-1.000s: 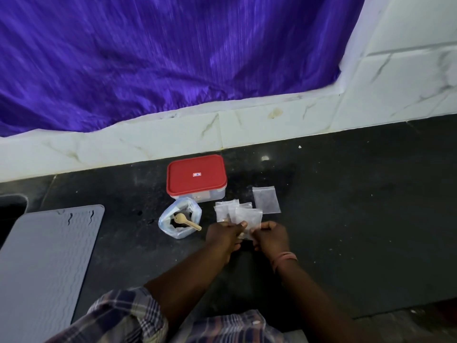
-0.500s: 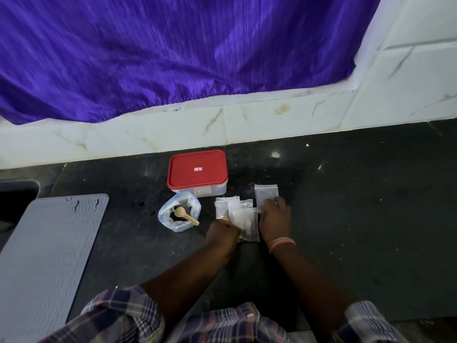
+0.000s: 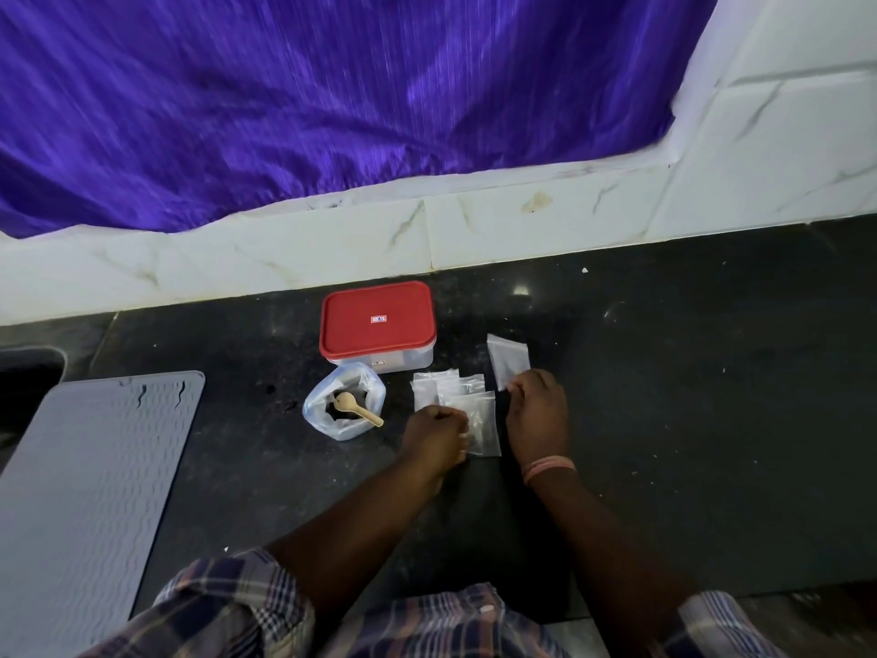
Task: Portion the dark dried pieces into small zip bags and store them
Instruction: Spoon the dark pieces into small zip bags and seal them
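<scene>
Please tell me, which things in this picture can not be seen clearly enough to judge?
- Head view, red-lidded box: opaque lid hides the contents.
- Stacked zip bags: they overlap, so their count is unclear; left hand covers one corner.
- Right hand at the separate bag: fingertips hidden, grip uncertain.
- Grey mat: cut off by the left edge.

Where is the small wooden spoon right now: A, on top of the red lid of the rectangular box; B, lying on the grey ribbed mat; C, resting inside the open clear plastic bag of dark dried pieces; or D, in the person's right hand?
C: the small wooden spoon sits bowl-down in the open clear plastic bag, its handle leaning over the rim, with neither hand touching it.
</scene>
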A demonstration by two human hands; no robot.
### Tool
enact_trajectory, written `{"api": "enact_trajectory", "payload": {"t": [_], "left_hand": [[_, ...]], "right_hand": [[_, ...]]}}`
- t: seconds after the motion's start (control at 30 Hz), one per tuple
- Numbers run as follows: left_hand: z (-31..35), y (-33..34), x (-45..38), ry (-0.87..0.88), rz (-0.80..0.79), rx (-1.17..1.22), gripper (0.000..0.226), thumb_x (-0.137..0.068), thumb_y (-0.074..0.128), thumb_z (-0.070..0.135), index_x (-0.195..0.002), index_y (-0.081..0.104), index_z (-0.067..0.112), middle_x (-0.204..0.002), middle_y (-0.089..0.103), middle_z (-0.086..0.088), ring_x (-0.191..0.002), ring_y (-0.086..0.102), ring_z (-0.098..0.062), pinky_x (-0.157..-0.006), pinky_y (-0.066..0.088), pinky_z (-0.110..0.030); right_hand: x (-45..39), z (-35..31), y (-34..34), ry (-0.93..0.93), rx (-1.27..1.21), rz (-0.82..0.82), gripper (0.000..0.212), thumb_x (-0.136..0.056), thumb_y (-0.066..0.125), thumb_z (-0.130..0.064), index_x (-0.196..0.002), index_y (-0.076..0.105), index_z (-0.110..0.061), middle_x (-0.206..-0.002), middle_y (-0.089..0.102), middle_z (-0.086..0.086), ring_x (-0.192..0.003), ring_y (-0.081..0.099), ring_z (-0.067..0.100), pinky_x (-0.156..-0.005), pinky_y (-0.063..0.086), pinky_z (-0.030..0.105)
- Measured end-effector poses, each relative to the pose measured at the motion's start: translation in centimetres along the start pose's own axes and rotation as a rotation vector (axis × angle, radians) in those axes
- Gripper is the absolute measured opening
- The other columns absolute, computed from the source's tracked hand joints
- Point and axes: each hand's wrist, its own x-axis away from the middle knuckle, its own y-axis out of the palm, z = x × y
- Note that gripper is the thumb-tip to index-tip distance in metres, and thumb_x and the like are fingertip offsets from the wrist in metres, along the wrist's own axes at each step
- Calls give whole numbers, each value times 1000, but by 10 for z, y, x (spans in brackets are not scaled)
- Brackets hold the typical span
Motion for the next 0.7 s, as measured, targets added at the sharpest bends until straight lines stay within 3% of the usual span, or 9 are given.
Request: {"api": "enact_trajectory", "payload": {"t": [0.13,0.23,0.3,0.43,0.5,0.6,0.7], "left_hand": [[30,-1,5,87,-101,150,27,-97,67,36,-93,70,10,-86,66,-10,-65,58,-16,-59,47,-28],[57,-18,2,109,-38,168,37,-95,66,48,-101,69,11,-99,73,-10,-88,70,-24,-78,60,-38],[67,-33,-2,103,-27,174,31,-93,72,40,-101,70,10,-101,75,-15,-88,73,-29,-79,64,-39],[64,-55,2,107,7,-7,10,-95,66,9,-92,70,0,-73,67,-16,-55,65,-20,-59,56,-30],[57,-66,2,85,-19,10,7,-95,64,1,-94,70,2,-84,71,-17,-64,69,-20,-58,60,-29],[49,-87,-1,48,-61,52,21,-92,63,-4,-110,72,4,-104,75,-15,-90,73,-26,-63,59,-30],[41,-107,-3,46,-41,94,16,-91,66,-5,-98,73,7,-95,75,-11,-82,70,-22,-67,57,-32]], "right_hand": [[13,-25,-12,-80,-187,-2,11,-93,52,-12,-92,63,-11,-107,62,6,-98,57,18,-86,48,27],[20,-35,-20,-228,-267,-75,17,-95,47,-13,-101,63,-11,-113,62,5,-105,57,15,-96,45,25],[25,-37,-22,-296,-266,-119,20,-93,49,-14,-104,64,-9,-115,64,7,-107,58,17,-98,46,25],[36,-43,-16,-320,-242,-179,20,-89,53,-17,-104,65,-10,-121,64,5,-115,57,17,-104,46,31],[39,-51,-11,-287,-249,-188,16,-87,56,-13,-99,67,-12,-120,66,3,-114,57,15,-105,45,28],[42,-70,-3,-238,-246,-163,14,-85,58,-13,-93,69,-11,-114,69,4,-109,57,14,-103,41,19],[49,-98,8,-240,-192,-90,7,-86,59,-18,-85,66,-15,-97,67,1,-95,56,16,-91,44,31]]}}
